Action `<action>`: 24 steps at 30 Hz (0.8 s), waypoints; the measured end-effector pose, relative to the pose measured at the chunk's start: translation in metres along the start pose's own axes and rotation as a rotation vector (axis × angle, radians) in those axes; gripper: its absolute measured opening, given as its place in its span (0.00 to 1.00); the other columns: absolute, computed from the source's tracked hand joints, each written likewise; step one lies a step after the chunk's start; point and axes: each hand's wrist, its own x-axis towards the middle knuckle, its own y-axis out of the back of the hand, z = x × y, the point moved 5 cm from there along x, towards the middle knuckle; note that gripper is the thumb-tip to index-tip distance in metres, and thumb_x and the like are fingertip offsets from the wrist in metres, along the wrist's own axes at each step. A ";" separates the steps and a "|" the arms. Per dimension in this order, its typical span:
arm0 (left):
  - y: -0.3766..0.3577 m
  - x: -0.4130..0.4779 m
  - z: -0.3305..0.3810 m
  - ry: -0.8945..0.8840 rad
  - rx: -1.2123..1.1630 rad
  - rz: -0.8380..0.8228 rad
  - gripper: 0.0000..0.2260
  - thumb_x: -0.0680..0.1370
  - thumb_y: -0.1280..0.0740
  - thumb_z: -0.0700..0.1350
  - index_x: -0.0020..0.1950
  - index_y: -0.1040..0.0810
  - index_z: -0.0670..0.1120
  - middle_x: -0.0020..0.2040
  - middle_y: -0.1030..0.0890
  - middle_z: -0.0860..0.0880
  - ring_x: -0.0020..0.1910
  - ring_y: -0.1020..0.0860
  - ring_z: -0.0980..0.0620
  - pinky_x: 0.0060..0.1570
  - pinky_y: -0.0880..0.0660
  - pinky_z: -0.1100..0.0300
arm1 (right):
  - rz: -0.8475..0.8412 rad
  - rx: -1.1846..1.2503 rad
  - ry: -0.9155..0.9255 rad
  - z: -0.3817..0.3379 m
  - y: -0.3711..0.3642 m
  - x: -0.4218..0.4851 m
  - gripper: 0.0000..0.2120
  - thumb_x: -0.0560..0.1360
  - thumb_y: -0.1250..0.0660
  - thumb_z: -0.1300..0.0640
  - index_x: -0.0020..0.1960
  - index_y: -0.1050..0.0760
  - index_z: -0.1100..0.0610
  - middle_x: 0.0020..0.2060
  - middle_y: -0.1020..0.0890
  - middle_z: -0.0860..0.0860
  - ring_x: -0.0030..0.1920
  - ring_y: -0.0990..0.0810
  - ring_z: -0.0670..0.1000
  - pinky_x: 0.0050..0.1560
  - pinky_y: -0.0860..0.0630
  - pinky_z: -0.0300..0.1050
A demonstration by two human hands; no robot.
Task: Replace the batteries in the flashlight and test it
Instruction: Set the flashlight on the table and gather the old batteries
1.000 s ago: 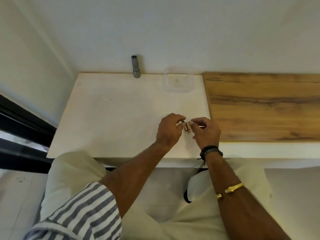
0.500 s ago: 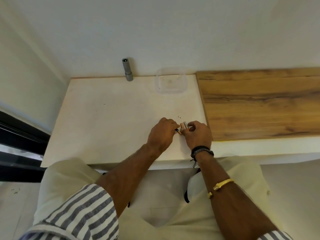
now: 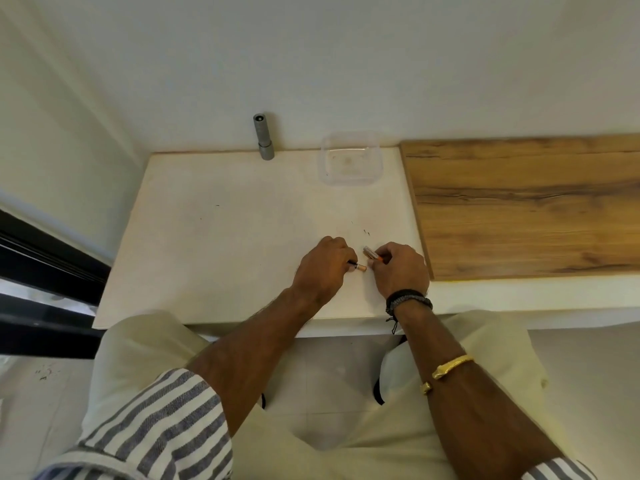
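Your left hand (image 3: 323, 268) pinches one battery (image 3: 358, 267), right hand (image 3: 398, 270) another battery (image 3: 371, 252). They're small, light, smooth, likely slippery: grip mid-barrel. Flashlight (image 3: 263, 138) stands well beyond both hands.

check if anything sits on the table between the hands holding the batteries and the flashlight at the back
Nothing visible does. The white table is bare between the left hand, the right hand and the grey flashlight standing by the wall. The clear plastic container sits off to the flashlight's right, outside that path.
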 end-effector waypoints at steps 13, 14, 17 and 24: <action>0.041 0.038 -0.019 -0.044 0.009 0.177 0.06 0.80 0.32 0.45 0.53 0.17 0.48 0.47 0.20 0.50 0.46 0.27 0.53 0.41 0.28 0.59 | 0.005 0.104 0.137 -0.039 0.020 0.040 0.06 0.76 0.28 0.52 0.51 0.16 0.52 0.47 0.15 0.49 0.46 0.20 0.51 0.45 0.25 0.44; 0.048 0.045 -0.020 -0.039 0.015 0.197 0.05 0.80 0.32 0.45 0.52 0.17 0.48 0.47 0.20 0.50 0.46 0.28 0.54 0.41 0.28 0.60 | 0.016 0.100 0.170 -0.048 0.024 0.049 0.06 0.76 0.27 0.52 0.51 0.16 0.52 0.47 0.15 0.49 0.47 0.19 0.51 0.46 0.25 0.44; 0.073 0.070 -0.023 -0.024 0.022 0.261 0.05 0.79 0.32 0.45 0.52 0.16 0.49 0.47 0.20 0.49 0.46 0.28 0.53 0.41 0.30 0.60 | 0.041 0.127 0.242 -0.076 0.037 0.080 0.04 0.75 0.26 0.53 0.49 0.16 0.52 0.46 0.15 0.48 0.48 0.19 0.51 0.48 0.24 0.44; 0.105 0.133 -0.036 0.034 0.044 0.326 0.07 0.79 0.32 0.47 0.54 0.16 0.48 0.52 0.22 0.48 0.52 0.26 0.49 0.44 0.26 0.55 | 0.054 0.021 0.353 -0.131 0.046 0.152 0.06 0.74 0.25 0.51 0.49 0.15 0.52 0.47 0.14 0.50 0.47 0.19 0.51 0.45 0.28 0.41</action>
